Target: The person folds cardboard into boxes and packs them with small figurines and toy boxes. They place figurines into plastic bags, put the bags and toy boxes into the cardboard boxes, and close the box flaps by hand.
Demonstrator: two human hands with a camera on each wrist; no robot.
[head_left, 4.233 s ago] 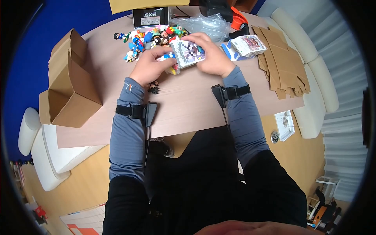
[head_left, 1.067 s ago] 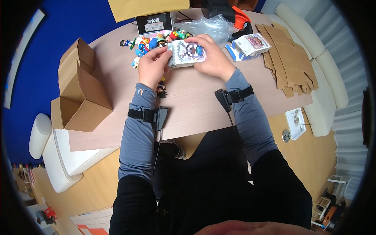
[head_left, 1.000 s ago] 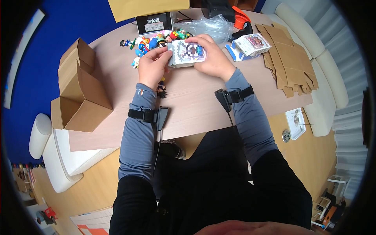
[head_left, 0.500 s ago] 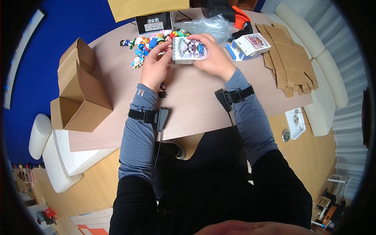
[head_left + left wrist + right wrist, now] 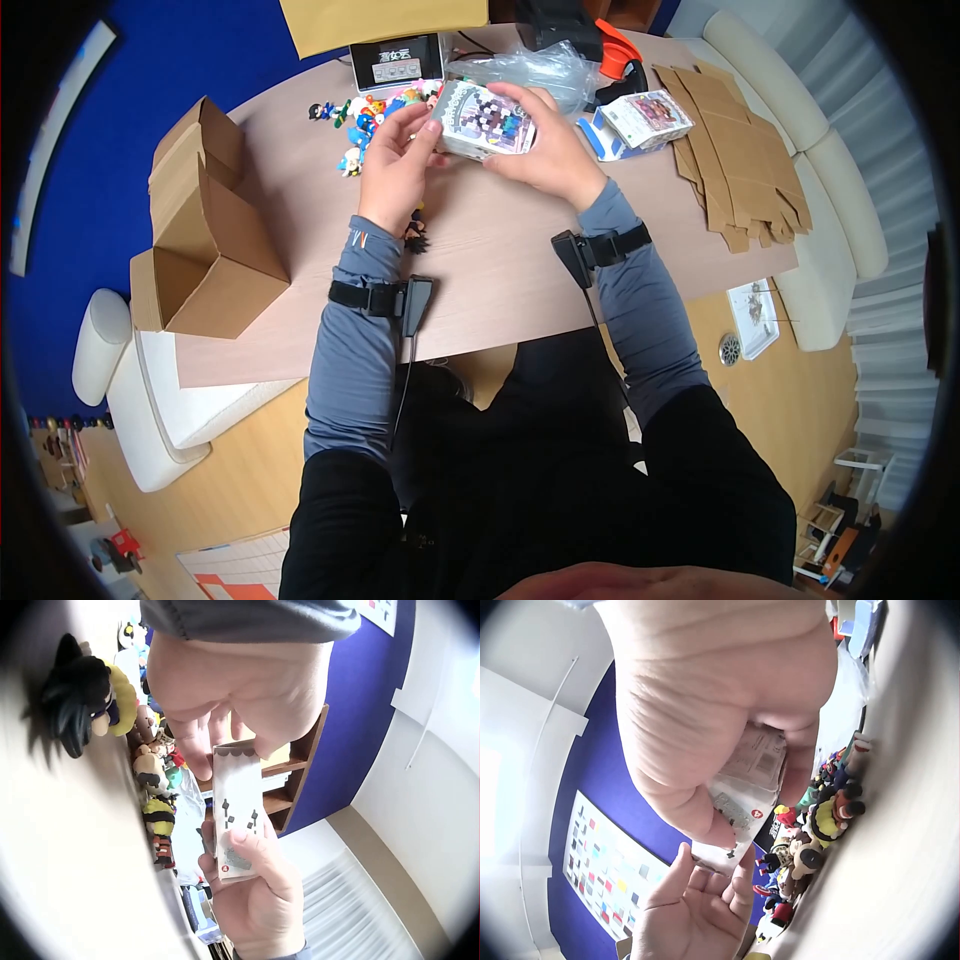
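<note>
My right hand (image 5: 550, 150) grips a small printed box (image 5: 490, 120) by its right end, thumb on the near side and fingers over the far side. At the box's other end, my left hand (image 5: 395, 175) has its thumb on the corner and its fingers bent behind. The left wrist view shows a narrow white side of the box (image 5: 238, 802) between the two hands; its flap end looks closed. Just behind the hands lies a heap of colourful toy figures (image 5: 362, 130). A black-haired figure (image 5: 416, 240) lies beside my left wrist, partly hidden by it.
An open cardboard carton (image 5: 215, 260) stands at the left. Another small box (image 5: 645, 118) leans on blue-and-white packaging, with flattened cardboard (image 5: 745, 160) to its right. Behind are clear plastic bags (image 5: 545, 70), a dark-screened device (image 5: 397, 65) and an orange-and-black object (image 5: 618, 55).
A bright bagged item held beside the box earlier is out of sight. My left fingers worked at the box's left end, moved off, then came back to it. The box has tilted.
</note>
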